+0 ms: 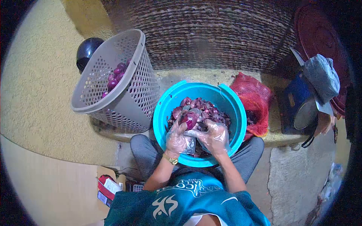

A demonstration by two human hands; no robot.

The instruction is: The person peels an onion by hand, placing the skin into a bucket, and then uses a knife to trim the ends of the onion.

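Note:
My left hand (pixel 177 137), in a clear plastic glove with a gold watch at the wrist, is closed around a red onion (pixel 189 119). Beside it, my right hand (pixel 215 138), also gloved in plastic, has its fingers bent in toward the onion. Whatever its fingertips may pinch is too small or hidden to make out. Both hands are over a turquoise tub (pixel 240 109) that sits between my legs. Inside it lie red onions and many loose dark purple onion skins (pixel 207 109).
A tall grey perforated basket (pixel 141 88) holding several red onions leans at the left. Behind the tub on the right lies a red mesh sack (pixel 252 88). Farther right are a blue container (pixel 298 98) and a grey plastic bag (pixel 322 77). A woven wall stands behind.

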